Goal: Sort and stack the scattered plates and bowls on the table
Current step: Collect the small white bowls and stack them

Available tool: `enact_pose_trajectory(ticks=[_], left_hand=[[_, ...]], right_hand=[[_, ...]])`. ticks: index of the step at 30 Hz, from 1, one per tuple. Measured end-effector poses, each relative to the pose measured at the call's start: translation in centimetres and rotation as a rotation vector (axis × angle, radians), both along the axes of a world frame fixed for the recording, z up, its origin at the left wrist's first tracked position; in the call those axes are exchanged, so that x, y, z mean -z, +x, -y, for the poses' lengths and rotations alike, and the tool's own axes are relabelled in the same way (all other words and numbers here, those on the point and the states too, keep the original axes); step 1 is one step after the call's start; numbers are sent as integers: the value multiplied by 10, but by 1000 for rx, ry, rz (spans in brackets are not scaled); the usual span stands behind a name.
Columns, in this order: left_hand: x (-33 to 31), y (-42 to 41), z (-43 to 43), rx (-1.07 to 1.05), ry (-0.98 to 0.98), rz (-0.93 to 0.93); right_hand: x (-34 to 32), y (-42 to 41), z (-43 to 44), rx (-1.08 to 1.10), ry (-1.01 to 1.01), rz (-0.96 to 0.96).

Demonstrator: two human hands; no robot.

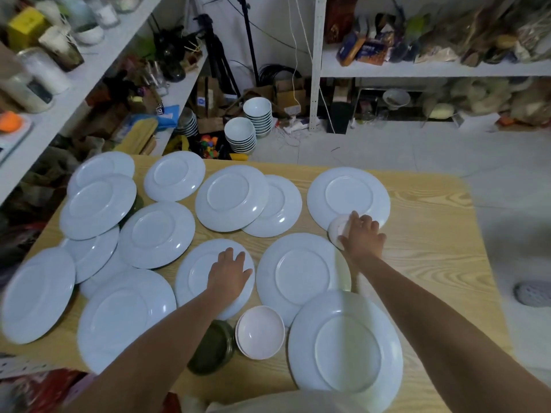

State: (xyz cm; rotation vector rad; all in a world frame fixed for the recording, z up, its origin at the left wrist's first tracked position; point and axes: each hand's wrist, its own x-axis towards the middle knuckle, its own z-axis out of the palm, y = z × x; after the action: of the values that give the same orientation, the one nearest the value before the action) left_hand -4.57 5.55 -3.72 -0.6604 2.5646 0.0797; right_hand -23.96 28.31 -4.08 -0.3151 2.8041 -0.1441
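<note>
Several white plates lie spread over the wooden table (432, 234), some overlapping at the left. My left hand (228, 272) rests flat, fingers apart, on a plate (193, 272) in the middle front. My right hand (362, 234) grips a small white bowl (337, 229) at the near edge of the far right plate (347, 192). A stack of small pinkish-white bowls (259, 332) sits at the front, beside a stack of dark green dishes (211, 347). A large plate (346, 347) lies at the front right.
Two stacks of white bowls (240, 134) (258, 114) stand on the floor beyond the table. Cluttered shelves (89, 64) run along the left and back right. A bare strip of table lies along the right edge. A grey shoe (532, 293) is on the floor.
</note>
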Motion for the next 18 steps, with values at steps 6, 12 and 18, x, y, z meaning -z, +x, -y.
enact_pose_trajectory(ticks=[6, 12, 18], left_hand=[[-1, -1, 1, 10, 19, -2], [-2, 3, 2, 34, 21, -20], [-6, 12, 5, 21, 71, -57]], right_hand=[[-8, -12, -6, 238, -24, 101], [-9, -10, -21, 333, -276, 116], [-27, 4, -21, 321, -517, 156]])
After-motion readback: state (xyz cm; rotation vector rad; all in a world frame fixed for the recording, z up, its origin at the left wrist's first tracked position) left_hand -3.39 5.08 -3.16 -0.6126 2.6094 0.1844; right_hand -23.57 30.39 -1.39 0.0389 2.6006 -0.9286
